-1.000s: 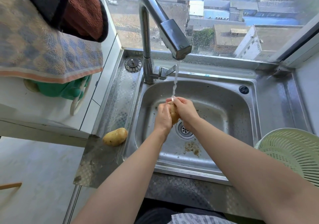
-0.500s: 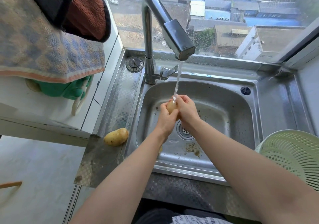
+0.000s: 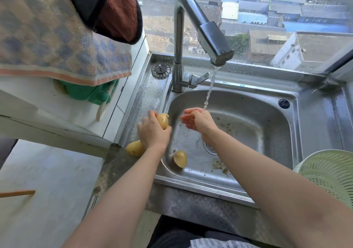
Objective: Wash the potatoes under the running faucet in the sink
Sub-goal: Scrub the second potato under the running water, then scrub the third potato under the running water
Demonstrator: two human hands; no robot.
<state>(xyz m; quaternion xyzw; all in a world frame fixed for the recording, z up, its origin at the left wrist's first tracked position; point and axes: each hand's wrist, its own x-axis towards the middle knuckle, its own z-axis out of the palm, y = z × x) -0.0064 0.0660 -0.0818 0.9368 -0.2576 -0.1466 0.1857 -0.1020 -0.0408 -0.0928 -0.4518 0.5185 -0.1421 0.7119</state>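
Observation:
Water runs from the steel faucet [image 3: 215, 45] into the sink [image 3: 267, 102]. My left hand [image 3: 152, 133] is shut on a wet yellow potato [image 3: 163, 120], held over the sink's left rim. My right hand [image 3: 197, 120] is inside the basin, empty, fingers apart, with the stream landing on its fingertips. A second potato [image 3: 133, 148] lies on the steel drainboard left of the sink, partly hidden behind my left wrist. A potato-coloured shape [image 3: 180, 158] shows on the sink's left inner wall; I cannot tell whether it is a potato or a reflection.
A pale green colander [image 3: 330, 173] stands at the right edge. The sink plug [image 3: 160, 70] rests beside the faucet base. Peel scraps [image 3: 219, 166] lie near the drain [image 3: 210, 148]. Towels [image 3: 57, 37] and green gloves [image 3: 91, 93] hang at the left over a white ledge.
Both hands held one potato under the stream. My left hand has now carried it left to the sink's rim, and my right hand has let go and stays under the water.

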